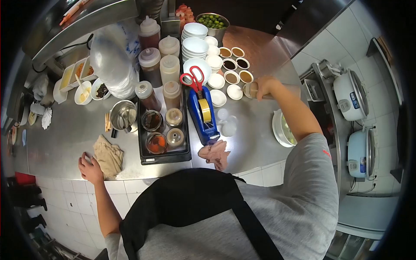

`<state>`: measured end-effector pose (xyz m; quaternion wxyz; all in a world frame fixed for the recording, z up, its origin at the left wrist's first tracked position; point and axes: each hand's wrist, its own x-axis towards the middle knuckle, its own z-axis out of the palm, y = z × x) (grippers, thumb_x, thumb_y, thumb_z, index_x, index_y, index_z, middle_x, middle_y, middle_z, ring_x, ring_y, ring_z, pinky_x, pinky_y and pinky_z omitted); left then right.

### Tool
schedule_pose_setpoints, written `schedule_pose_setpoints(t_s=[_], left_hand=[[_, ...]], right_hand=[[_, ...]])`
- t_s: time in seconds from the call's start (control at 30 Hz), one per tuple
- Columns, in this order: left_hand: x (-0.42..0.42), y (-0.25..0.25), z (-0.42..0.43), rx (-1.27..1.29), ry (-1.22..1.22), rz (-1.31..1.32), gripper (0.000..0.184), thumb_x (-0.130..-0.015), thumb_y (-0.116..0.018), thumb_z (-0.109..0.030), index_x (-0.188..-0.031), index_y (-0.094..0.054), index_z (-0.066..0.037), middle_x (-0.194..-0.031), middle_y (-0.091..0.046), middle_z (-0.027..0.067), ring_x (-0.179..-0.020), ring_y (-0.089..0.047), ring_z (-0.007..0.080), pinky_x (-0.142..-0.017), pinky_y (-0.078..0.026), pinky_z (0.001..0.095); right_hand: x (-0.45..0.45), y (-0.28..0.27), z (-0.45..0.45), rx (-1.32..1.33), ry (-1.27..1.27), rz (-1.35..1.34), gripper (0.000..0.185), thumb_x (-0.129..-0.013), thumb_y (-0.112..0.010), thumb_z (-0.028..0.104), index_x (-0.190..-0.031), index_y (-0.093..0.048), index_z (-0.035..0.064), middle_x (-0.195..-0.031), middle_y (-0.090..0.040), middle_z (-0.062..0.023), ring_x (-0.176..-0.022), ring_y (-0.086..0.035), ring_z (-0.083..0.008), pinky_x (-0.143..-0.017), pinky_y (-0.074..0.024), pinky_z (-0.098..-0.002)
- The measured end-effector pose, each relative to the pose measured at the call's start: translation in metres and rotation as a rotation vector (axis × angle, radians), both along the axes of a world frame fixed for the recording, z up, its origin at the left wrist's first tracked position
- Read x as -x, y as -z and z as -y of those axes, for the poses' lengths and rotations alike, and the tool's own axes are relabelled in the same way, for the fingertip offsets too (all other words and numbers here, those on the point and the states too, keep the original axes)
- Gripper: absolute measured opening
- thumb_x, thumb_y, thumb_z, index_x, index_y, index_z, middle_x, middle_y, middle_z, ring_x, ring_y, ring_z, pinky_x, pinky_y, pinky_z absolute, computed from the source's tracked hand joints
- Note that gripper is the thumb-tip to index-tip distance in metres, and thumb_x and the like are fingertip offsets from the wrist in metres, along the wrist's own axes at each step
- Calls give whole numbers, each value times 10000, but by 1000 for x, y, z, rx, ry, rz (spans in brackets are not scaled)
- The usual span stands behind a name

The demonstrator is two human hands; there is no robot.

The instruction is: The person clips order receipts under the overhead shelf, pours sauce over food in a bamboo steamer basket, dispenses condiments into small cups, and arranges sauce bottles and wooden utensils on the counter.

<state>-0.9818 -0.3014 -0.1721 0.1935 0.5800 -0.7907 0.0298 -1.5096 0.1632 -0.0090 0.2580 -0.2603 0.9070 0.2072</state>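
My right hand [266, 88] is closed around a translucent, brownish container [250, 90], tipped sideways with one end toward a small white sauce dish [235, 92]. My fingers partly cover it, so its exact kind is unclear. Just beyond stand several small cups of dark and brown sauce [231, 78]. Stacked white dishes [216, 81] are to their left. My left hand [91, 169] lies at the counter's front edge with its fingers apart, holding nothing, beside a folded beige cloth [108, 156].
A black tray [166, 159] of squeeze bottles [150, 65] and jars fills the middle. Against it stands a blue tape dispenser [203, 117] with red scissors [196, 78]. A pink cloth [215, 154], a metal pot [123, 115] and a white bowl [281, 130] sit on the steel counter [251, 143].
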Motion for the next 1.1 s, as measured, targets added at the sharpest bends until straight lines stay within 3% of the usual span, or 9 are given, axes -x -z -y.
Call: schedule_pose_setpoints(t_s=[0.2,0.5,0.9,1.1], left_hand=[[1,-3,-2,-16,-9,2,445,-861,-488,-334,-1299,-459,-256,-1375,-403,51,-1289,-346,229,-1019,-246,466],[1,-1,-2,3,-3,-8,444,-860,-482,-334,-1297,-461,-256,-1371,-407,64,-1285,-354,242,-1021,-247,464],[2,-3,-3,-17,-11,-4,450,-861,-494,-347,-1301,-459,-255,-1375,-395,68,-1293,-342,240,-1030,-237,461],[0,1,-1,-6,3,-8,448,-859,-502,-350,-1297,-463,-260,-1376,-393,64,-1295,-339,240,-1026,-243,469]], right_hand=[[-10,1,21,-178,-159,-192,585,-494,-835,245,-1041,-661,134,-998,-673,-57,-923,-652,-209,-718,-528,-359],[-17,-8,28,-258,-217,-225,564,-550,-834,223,-1076,-648,137,-1003,-674,-49,-931,-650,-214,-745,-523,-351],[-23,-11,22,-189,-188,-225,540,-578,-821,190,-1087,-645,147,-1024,-670,-61,-968,-636,-223,-772,-516,-343],[-10,-5,-7,51,-156,-196,692,-527,-816,192,-1173,-568,182,-1008,-670,-80,-959,-629,-286,-812,-506,-379]])
